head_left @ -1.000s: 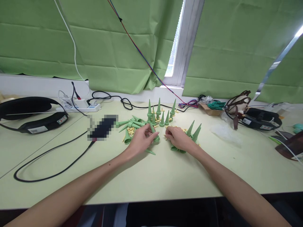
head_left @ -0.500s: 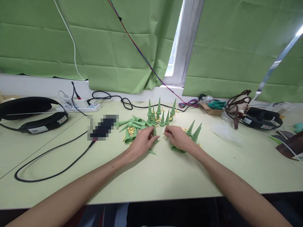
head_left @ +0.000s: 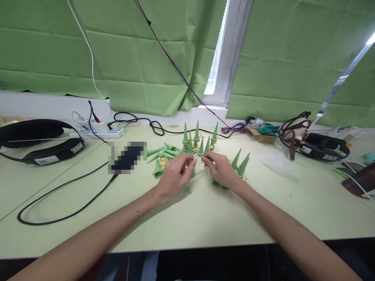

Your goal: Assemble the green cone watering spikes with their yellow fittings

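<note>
My left hand (head_left: 175, 175) is curled around a green plastic cone, mostly hidden behind its fingers. My right hand (head_left: 221, 168) pinches a small yellow piece (head_left: 204, 161) close to the left hand's fingertips. Both hands meet at the middle of the pale green table (head_left: 187, 218). Behind them several green cones (head_left: 197, 140) stand upright, and more cones (head_left: 162, 154) lie on their sides to the left among scattered yellow pieces. Two upright cones (head_left: 241, 163) stand just right of my right hand.
A black cable (head_left: 67, 195) loops across the left of the table. A black headband device (head_left: 41, 144) and a white power strip (head_left: 98, 132) lie at far left. At right are a clear plastic bag (head_left: 278, 162), a cardboard tray (head_left: 260, 134) and another black device (head_left: 325, 146).
Both hands have lifted slightly and moved away from me, closing together. The cone in the left hand is now more hidden by the fingers.
</note>
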### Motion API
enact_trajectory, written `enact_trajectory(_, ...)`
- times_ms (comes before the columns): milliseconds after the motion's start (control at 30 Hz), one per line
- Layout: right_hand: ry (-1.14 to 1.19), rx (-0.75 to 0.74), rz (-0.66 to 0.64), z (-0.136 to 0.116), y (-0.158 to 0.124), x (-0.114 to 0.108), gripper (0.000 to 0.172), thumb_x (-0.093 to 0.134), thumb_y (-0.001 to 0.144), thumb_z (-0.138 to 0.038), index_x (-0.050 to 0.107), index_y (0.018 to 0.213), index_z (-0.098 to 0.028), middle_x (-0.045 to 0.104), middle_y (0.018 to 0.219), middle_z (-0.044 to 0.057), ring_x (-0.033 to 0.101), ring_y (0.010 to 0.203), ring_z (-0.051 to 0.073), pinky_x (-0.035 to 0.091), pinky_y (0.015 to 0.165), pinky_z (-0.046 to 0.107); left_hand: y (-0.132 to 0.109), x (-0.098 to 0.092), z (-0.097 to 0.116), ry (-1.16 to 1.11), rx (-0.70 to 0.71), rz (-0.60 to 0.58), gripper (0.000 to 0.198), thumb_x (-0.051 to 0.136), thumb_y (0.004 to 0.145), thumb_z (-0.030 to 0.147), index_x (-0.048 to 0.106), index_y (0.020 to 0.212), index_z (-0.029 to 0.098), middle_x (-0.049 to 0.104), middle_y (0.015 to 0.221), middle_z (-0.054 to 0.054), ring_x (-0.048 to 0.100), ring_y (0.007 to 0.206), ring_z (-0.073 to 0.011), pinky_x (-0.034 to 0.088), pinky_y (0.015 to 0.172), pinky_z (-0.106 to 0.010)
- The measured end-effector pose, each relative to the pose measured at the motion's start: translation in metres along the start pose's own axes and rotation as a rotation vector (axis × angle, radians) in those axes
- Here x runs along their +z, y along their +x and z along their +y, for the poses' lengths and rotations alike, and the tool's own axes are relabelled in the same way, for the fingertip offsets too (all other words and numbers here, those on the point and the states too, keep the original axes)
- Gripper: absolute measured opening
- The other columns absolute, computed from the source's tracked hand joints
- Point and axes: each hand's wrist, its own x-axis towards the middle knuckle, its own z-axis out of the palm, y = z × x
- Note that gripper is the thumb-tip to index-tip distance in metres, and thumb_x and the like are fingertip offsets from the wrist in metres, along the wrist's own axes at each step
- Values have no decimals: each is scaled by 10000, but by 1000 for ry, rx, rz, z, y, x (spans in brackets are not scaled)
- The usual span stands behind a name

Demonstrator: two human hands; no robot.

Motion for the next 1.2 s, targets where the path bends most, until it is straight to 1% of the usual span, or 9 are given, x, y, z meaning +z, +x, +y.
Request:
enact_trajectory(67,50,-22,22,-4,-1,1,189,427,992,-226,540,844,-195,603,742,8,554,665,140,405,653,252,-3,3,-2,42,59,-82,134,518,954,285,569,1026,183,590,760,13,442,519,-81,369,542,-232)
enact_trajectory(133,84,-40,35,-6,-2,1,186,417,996,-227,544,863,-197,598,739,3,556,660,134,411,658,247,-4,4,-4,62,65,-131,176,516,958,280,564,1098,184,613,802,0,476,544,-89,379,554,-234)
enact_trajectory(200,102,-50,44,-8,-3,2,195,408,1001,-230,542,862,-200,590,730,-3,549,651,128,411,659,243,-3,4,-5,66,78,-152,157,500,969,260,573,1086,186,621,809,-7,516,593,-103,388,575,-235)
enact_trajectory(300,116,-55,56,-9,-4,1,208,406,1006,-239,537,848,-204,574,705,-13,528,628,120,406,654,236,-2,3,-7,54,120,-168,126,473,980,216,592,1007,185,620,803,-17,546,660,-120,392,598,-234)
enact_trajectory(433,122,-42,68,-11,-4,1,232,395,1016,-266,533,839,-206,564,685,-19,519,614,117,404,651,234,-1,3,-9,41,149,-168,133,465,982,194,598,990,182,610,793,-21,539,665,-122,385,591,-234)
enact_trajectory(567,123,-31,92,-12,-4,0,274,373,1026,-289,531,817,-206,562,687,-16,519,621,118,405,652,236,0,3,-8,30,150,-119,128,475,979,199,601,967,181,595,760,-15,531,654,-123,388,590,-234)
enact_trajectory(733,137,-61,79,-14,-4,-1,208,422,1009,-291,553,874,-201,596,761,3,542,674,127,415,666,242,2,2,-6,18,133,-77,102,498,970,192,595,938,178,597,743,-5,538,655,-116,397,601,-225)
enact_trajectory(933,121,-112,75,-12,-4,2,175,465,987,-281,549,859,-197,584,737,5,525,653,128,418,653,248,1,3,-8,21,170,-100,119,489,974,186,607,983,179,586,744,-5,526,655,-117,393,589,-225)
enact_trajectory(1200,84,-110,78,-12,-6,3,204,455,982,-277,536,811,-201,571,704,7,509,626,134,409,624,263,0,3,-10,40,147,-125,154,462,987,215,613,994,185,581,764,-13,530,670,-128,398,597,-242)
